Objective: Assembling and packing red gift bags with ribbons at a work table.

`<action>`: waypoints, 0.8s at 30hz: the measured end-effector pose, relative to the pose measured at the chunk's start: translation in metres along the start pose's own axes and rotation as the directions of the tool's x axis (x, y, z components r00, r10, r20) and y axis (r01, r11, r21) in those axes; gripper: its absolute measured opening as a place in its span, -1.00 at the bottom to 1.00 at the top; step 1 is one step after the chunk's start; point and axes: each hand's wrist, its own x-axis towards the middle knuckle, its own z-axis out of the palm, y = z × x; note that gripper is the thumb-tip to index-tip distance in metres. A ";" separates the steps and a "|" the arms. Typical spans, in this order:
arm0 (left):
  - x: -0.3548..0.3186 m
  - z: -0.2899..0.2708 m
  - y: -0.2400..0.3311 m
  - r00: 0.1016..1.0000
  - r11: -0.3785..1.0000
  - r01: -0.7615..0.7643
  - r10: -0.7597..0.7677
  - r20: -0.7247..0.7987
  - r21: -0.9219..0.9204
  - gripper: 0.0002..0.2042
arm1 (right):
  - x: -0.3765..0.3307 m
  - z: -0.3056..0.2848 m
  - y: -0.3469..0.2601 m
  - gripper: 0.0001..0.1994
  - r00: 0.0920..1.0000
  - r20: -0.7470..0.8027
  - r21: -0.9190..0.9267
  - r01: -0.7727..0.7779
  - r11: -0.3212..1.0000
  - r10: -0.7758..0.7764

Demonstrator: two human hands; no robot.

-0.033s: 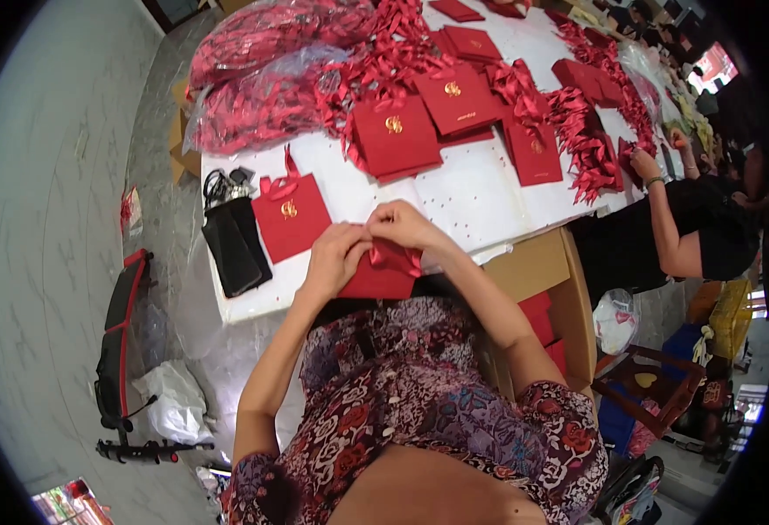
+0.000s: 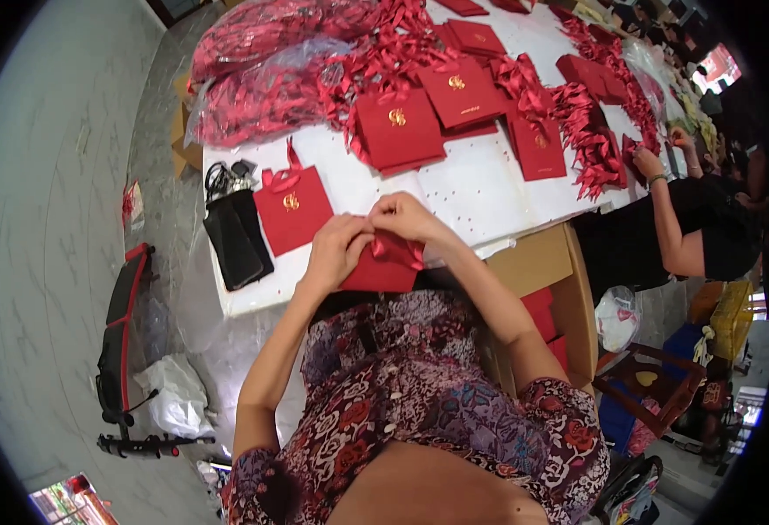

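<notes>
A red paper gift bag with a red satin ribbon is at the table's near edge, close against my body. At its upper edge, the fingertips of my left hand are pinched together. Right beside them, my right hand pinches at the same edge, its thumb and forefinger meeting. The exact spot they grip is hidden behind the fingers. To the left lies another red bag with a gold emblem and a ribbon handle, next to a black pouch.
Stacked red bags and heaps of red ribbon cover the far table. Ribbon-filled plastic bags stand far left. An open cardboard box holding red bags is at my right. A co-worker's hand works at far right.
</notes>
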 end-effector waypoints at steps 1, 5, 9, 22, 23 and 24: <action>0.003 -0.001 -0.002 1.000 1.000 0.014 -0.014 0.018 -0.016 -0.90 | 0.005 -0.002 -0.003 -0.86 0.999 -0.054 -0.025 -0.004 1.000 0.002; 0.002 0.010 0.005 0.997 0.998 0.048 -0.045 0.064 -0.043 -0.89 | 0.021 -0.026 -0.001 -0.78 0.950 -0.302 -0.100 0.050 0.994 -0.078; -0.001 0.017 -0.020 0.934 0.933 0.357 -0.355 0.052 -0.052 -0.85 | 0.015 -0.050 0.011 -0.74 0.925 -0.373 -0.165 0.015 0.986 -0.076; 0.024 0.045 -0.048 0.920 0.830 0.391 -0.360 -0.153 0.399 -0.76 | 0.010 -0.006 0.022 -0.72 0.847 -0.494 -0.674 -0.229 0.702 -0.197; 0.027 0.052 -0.054 0.905 0.802 0.424 -0.392 -0.166 0.420 -0.76 | 0.013 -0.004 0.024 -0.75 0.830 -0.503 -0.675 -0.203 0.709 -0.240; 0.027 0.056 -0.060 0.889 0.773 0.457 -0.422 -0.181 0.440 -0.77 | 0.016 -0.003 0.024 -0.75 0.830 -0.501 -0.675 -0.199 0.711 -0.244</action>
